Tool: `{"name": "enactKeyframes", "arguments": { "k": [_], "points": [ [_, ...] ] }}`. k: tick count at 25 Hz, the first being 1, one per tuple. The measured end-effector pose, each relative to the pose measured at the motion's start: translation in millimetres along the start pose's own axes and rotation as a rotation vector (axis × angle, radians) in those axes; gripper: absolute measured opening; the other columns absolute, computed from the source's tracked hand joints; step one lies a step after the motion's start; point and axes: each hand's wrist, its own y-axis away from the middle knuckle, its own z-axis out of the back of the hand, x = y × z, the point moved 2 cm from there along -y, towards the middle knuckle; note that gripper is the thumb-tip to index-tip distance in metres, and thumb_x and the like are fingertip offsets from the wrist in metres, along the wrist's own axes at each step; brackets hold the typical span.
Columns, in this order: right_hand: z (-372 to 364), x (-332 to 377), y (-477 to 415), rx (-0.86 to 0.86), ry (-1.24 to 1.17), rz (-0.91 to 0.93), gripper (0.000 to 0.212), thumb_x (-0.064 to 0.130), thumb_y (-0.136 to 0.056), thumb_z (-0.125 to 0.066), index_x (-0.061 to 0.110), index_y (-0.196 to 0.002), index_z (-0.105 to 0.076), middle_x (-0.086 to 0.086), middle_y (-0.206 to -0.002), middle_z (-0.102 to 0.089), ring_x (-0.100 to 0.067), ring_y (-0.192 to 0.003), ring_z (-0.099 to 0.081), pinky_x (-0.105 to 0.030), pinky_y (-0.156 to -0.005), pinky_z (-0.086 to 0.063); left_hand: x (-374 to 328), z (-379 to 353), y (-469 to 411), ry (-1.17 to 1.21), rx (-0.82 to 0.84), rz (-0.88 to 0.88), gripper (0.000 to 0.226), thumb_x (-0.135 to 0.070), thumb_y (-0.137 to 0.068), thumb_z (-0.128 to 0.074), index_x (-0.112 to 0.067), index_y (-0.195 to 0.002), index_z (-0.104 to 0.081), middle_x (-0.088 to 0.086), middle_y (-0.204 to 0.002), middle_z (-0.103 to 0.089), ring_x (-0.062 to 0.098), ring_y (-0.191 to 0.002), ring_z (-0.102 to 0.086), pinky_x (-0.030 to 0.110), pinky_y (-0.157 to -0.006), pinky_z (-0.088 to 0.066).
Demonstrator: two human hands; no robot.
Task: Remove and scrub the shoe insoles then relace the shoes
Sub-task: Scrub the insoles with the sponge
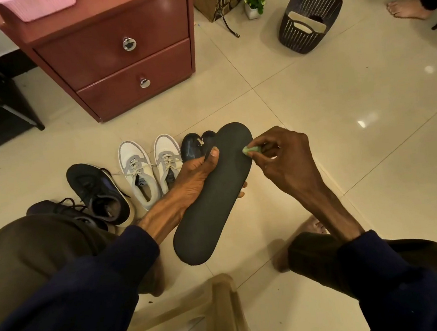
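Here, the left hand (196,173) grips a dark insole (215,193) along its left edge, thumb laid flat on the matte, finely grained top face and fingers curled underneath; two fingertips peek out at its right edge. The insole is a long, rounded-toe slab of foam-like material, held in the air over the floor (344,122), toe end far and heel end near. The right hand (285,160) pinches a small pale green scrubbing piece (251,150) between thumb and fingertips and presses it against the insole's far right edge; its exact material is hard to tell.

On the glossy cream tiles to the left stand a pair of white and grey lace-up sneakers (151,168), laces threaded, side by side. Left of them is a dark sneaker (99,193) with a pale sole, and another dark, laced shoe (60,209) sits partly hidden behind the person's knee. Just right of the white pair, two shiny dark shoe toes (195,146) show behind the insole.

Far left is a reddish-brown wooden drawer cabinet (115,54) with round metal knobs. Far right, a dark perforated plastic basket (309,16) holds pale beige insoles (304,24). A beige plastic stool (225,315) stands near, between the knees.
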Motion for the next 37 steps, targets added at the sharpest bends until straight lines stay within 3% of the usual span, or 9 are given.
{"name": "enactKeyframes", "arguments": {
  "k": [3,5,8,12,18,23,28,34,37],
  "points": [
    [-3.9,9.3,6.9,0.221,-0.049,-0.045,0.012,0.022,-0.081,-0.086,0.015,-0.088,-0.080,0.005,-0.083,-0.074,-0.005,-0.070,-0.069,-0.018,-0.068,-0.058,2.7,13.5,-8.5,-0.069,-0.116,-0.062,0.040,-0.039,-0.102,-0.060,-0.002,-0.091,-0.070,0.013,-0.083,-0.077,0.031,-0.079,-0.074,0.037,-0.073,-0.063],
    [-0.9,13.1,2.6,0.131,-0.027,-0.009,0.012,0.024,-0.082,-0.085,0.015,-0.089,-0.079,0.005,-0.085,-0.073,-0.005,-0.073,-0.069,-0.015,-0.068,-0.057,7.2,15.3,-12.8,-0.045,-0.099,-0.034,0.032,-0.034,-0.103,-0.058,-0.005,-0.094,-0.069,0.004,-0.083,-0.077,0.017,-0.078,-0.073,0.025,-0.066,-0.060],
    [6.3,5.6,-8.0,-0.101,0.046,0.037,0.008,0.021,-0.088,-0.081,0.014,-0.091,-0.078,0.002,-0.089,-0.072,-0.009,-0.077,-0.068,-0.020,-0.072,-0.058,14.3,7.1,-13.7,0.092,0.036,0.027,0.035,-0.027,-0.103,-0.057,-0.003,-0.128,-0.062,0.011,-0.120,-0.073,0.024,-0.109,-0.071,0.036,-0.086,-0.062],
    [-11.7,0.9,7.6,0.077,0.007,0.007,0.010,0.018,-0.087,-0.081,0.014,-0.096,-0.078,0.001,-0.093,-0.073,-0.007,-0.079,-0.068,-0.025,-0.077,-0.060,9.7,12.6,-19.6,0.198,-0.025,-0.031,0.033,-0.024,-0.103,-0.057,-0.002,-0.126,-0.064,0.010,-0.113,-0.075,0.023,-0.102,-0.073,0.034,-0.079,-0.063],
    [7.8,3.2,-1.7,-0.147,-0.193,-0.101,0.012,0.019,-0.088,-0.081,0.011,-0.096,-0.077,-0.001,-0.094,-0.074,-0.019,-0.080,-0.072,-0.036,-0.075,-0.062,11.6,15.6,-20.9,0.091,-0.095,-0.080,0.029,-0.025,-0.101,-0.061,-0.007,-0.123,-0.066,0.003,-0.108,-0.076,0.019,-0.099,-0.074,0.032,-0.081,-0.062],
    [-6.9,13.1,-3.2,0.004,-0.172,-0.048,0.015,0.022,-0.087,-0.081,0.012,-0.097,-0.078,0.000,-0.095,-0.073,-0.017,-0.081,-0.072,-0.036,-0.075,-0.063,12.3,13.5,-20.7,0.101,-0.094,-0.069,0.031,-0.025,-0.101,-0.061,-0.005,-0.124,-0.066,0.007,-0.110,-0.076,0.019,-0.098,-0.074,0.033,-0.083,-0.062],
    [-12.2,22.5,13.1,0.361,-0.007,0.034,0.021,0.025,-0.083,-0.082,0.011,-0.099,-0.080,0.000,-0.094,-0.074,-0.011,-0.080,-0.070,-0.028,-0.079,-0.062,13.0,21.9,-24.8,0.253,-0.167,-0.022,0.043,-0.030,-0.101,-0.061,-0.001,-0.133,-0.063,0.016,-0.123,-0.072,0.027,-0.107,-0.071,0.038,-0.083,-0.062],
    [-14.3,24.8,10.5,0.053,-0.075,0.092,0.021,0.024,-0.086,-0.082,0.008,-0.099,-0.077,-0.003,-0.094,-0.073,-0.013,-0.080,-0.071,-0.029,-0.077,-0.062,12.6,3.1,-15.9,0.124,-0.011,0.043,0.062,-0.061,-0.095,-0.058,-0.020,-0.142,-0.056,0.007,-0.124,-0.071,0.026,-0.113,-0.069,0.048,-0.089,-0.060],
    [-24.7,37.1,21.3,0.019,-0.062,0.142,0.015,0.019,-0.089,-0.079,0.009,-0.101,-0.076,-0.003,-0.096,-0.071,-0.012,-0.084,-0.069,-0.031,-0.078,-0.061,8.1,-6.1,-7.7,0.108,0.082,0.164,0.062,-0.076,-0.089,-0.055,-0.020,-0.108,-0.073,0.002,-0.099,-0.067,0.018,-0.086,-0.063,0.039,-0.087,-0.052]
  ]
}}
